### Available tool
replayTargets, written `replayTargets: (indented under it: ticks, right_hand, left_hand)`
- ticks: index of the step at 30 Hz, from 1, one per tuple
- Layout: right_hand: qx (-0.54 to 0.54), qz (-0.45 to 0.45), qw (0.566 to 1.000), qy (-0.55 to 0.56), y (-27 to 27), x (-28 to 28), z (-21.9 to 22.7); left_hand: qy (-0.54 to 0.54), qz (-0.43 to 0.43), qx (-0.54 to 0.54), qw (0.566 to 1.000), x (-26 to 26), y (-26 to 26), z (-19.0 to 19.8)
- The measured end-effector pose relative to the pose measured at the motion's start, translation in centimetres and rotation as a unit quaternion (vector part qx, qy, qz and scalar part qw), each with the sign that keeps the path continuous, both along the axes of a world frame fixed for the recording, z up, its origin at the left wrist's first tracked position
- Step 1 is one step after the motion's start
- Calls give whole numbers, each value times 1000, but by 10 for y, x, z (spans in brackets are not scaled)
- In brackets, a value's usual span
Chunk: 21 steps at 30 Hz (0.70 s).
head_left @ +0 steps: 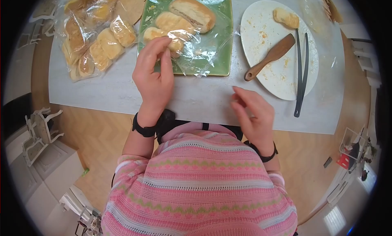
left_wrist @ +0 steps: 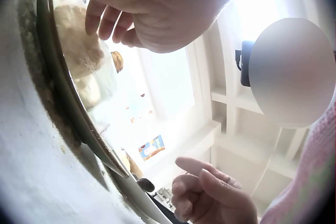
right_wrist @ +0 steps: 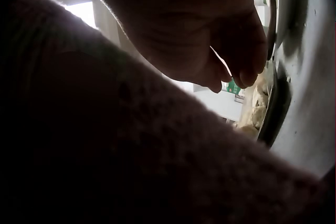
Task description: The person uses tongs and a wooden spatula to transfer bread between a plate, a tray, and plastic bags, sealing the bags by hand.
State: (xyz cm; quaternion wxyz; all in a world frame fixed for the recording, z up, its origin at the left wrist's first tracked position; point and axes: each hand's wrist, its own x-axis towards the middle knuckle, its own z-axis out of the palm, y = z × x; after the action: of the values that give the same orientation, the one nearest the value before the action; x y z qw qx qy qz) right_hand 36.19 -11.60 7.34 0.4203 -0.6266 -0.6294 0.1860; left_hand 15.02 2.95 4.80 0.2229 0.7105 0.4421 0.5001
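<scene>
On the green square plate (head_left: 222, 35) lies a clear plastic bag (head_left: 210, 52) with several bread rolls (head_left: 175, 23) inside. One long roll (head_left: 192, 13) looks slit along its side. My left hand (head_left: 153, 74) is over the plate's near left edge, fingertips right at the bag and the closest roll. Its thumb and forefinger stand apart. In the left wrist view, its loosely bent fingers (left_wrist: 107, 22) reach down to the bagged bread (left_wrist: 79, 40). My right hand (head_left: 255, 111) hovers near the table's front edge with relaxed fingers, holding nothing.
A larger clear bag of rolls and buns (head_left: 100, 48) lies at the left. On the right, a white oval plate (head_left: 261, 85) with crumbs carries a bread piece (head_left: 286, 17), a wooden spatula (head_left: 273, 52) and black tongs (head_left: 301, 78), whose end overhangs the rim.
</scene>
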Motion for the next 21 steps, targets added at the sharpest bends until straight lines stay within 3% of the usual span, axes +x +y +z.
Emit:
replayTargets:
  ticks: [2, 3, 5, 9, 11, 21]
  right_hand:
    - [-98, 64, 991, 67, 11, -18, -3]
    - [-98, 64, 991, 66, 17, -27, -5]
    - [-154, 66, 968, 187, 28, -44, -14]
    - [-181, 69, 947, 255, 56, -63, -37]
    - [-270, 70, 891, 357, 71, -67, -33]
    - [-278, 24, 847, 453, 76, -74, -31]
  left_hand:
    - [30, -1, 18, 999, -5, -1, -2]
    - [60, -1, 36, 998, -8, -1, -3]
    - [54, -6, 36, 998, -8, -3, -1]
    - [32, -27, 31, 999, -10, -4, -1]
    - [34, -32, 38, 998, -12, -3, -2]
    - [43, -46, 33, 997, -19, -2, -6]
